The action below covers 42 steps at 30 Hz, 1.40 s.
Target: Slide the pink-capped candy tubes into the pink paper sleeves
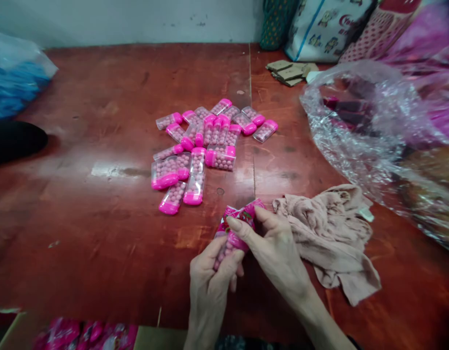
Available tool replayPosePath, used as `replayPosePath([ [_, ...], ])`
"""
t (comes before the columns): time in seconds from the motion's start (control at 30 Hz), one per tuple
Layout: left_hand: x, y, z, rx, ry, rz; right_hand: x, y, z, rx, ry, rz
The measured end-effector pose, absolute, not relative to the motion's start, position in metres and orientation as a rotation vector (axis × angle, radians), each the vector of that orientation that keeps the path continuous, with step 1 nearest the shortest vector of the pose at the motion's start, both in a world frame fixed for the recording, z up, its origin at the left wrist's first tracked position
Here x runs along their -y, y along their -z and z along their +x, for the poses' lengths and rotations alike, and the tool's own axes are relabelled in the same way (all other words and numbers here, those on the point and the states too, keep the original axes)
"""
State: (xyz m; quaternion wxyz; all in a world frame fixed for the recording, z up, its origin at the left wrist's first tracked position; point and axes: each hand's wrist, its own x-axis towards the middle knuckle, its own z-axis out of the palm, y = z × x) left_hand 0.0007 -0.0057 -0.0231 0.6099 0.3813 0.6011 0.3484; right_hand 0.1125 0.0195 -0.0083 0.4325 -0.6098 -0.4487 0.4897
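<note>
The fingers [234, 224] of the right hand [278, 248] pinch a pink printed wrapper [242, 216] at the top end of a small clear container of pink beads [227, 245]. The left hand [209, 282] closes around the lower part of that container, its fingers curled tight on it, thumb up along the side. The container sits between both hands, just above the near part of the red-brown counter [100, 233]; whether the wrapper is a sleeve or a loose label is hard to tell at this blur.

Just right of the hands lies a crumpled beige cloth [333, 233], touching the counter and close to the right wrist. Beyond the hands, near the middle of the counter, lies a loose cluster of like containers with pink caps [202, 146], most on their sides. To the far right spreads a large clear plastic bag [373, 126]. A blue bag [12, 78] sits at the far left, and folded cardboard pieces [288, 72] lie near the wall.
</note>
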Motion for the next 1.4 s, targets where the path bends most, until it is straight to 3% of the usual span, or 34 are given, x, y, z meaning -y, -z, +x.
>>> replayPosePath([
  [0.17, 0.009, 0.021, 0.012, -1.504, -0.879, 0.943, -0.014, 0.016, 0.105, 1.117, -0.920, -1.653],
  [0.43, 0.008, 0.024, 0.006, -1.259, -0.978, 0.634, -0.020, 0.020, 0.115, 0.748, -1.057, -1.575],
  [0.7, -0.001, 0.018, -0.004, -1.074, -1.148, 0.352, -0.027, 0.022, 0.127, 1.227, -0.896, -1.718],
  [1.0, 0.000, 0.016, -0.007, -1.041, -1.142, 0.275, -0.025, 0.022, 0.132, 1.394, -0.280, -1.764],
  [1.3, 0.005, 0.008, -0.001, -1.050, -1.193, 0.348, -0.021, 0.027, 0.123, 1.436, -0.297, -1.618],
  [1.4, 0.001, 0.004, 0.002, -0.986, -1.206, 0.365, -0.018, 0.027, 0.124, 1.414, -0.477, -1.598],
])
